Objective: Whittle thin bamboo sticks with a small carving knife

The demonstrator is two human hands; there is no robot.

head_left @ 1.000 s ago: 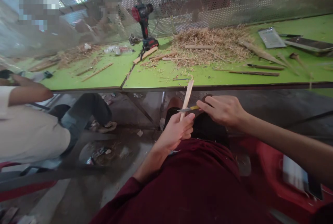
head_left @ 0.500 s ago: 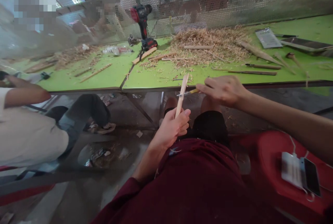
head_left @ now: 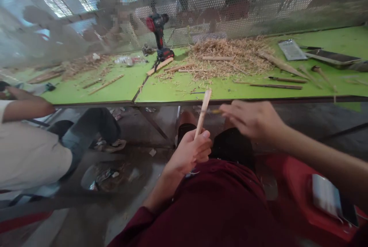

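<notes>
A pale wooden stick (head_left: 202, 113) rises from the closed fingers of my left hand (head_left: 192, 150), tilted a little to the right. To its right, my right hand (head_left: 251, 118) is closed around the yellow handle of a knife (head_left: 215, 112). The thin blade is blurred by motion and lies level with the stick's middle; whether it touches the wood I cannot tell. Both hands are above my lap, just in front of the green table's (head_left: 172, 97) near edge.
On the table lie a heap of wood shavings (head_left: 224, 48), a long tapered wood piece (head_left: 283, 64) and thin sticks. A cordless drill (head_left: 159, 34) stands behind. A phone (head_left: 333, 56) is at right. A co-worker (head_left: 31, 147) sits at left; a red stool (head_left: 299, 193) stands at right.
The stick and both hands sit slightly lower in view, as the camera has tilted up a little. My right hand is now blurred, with the knife lower along with it.
</notes>
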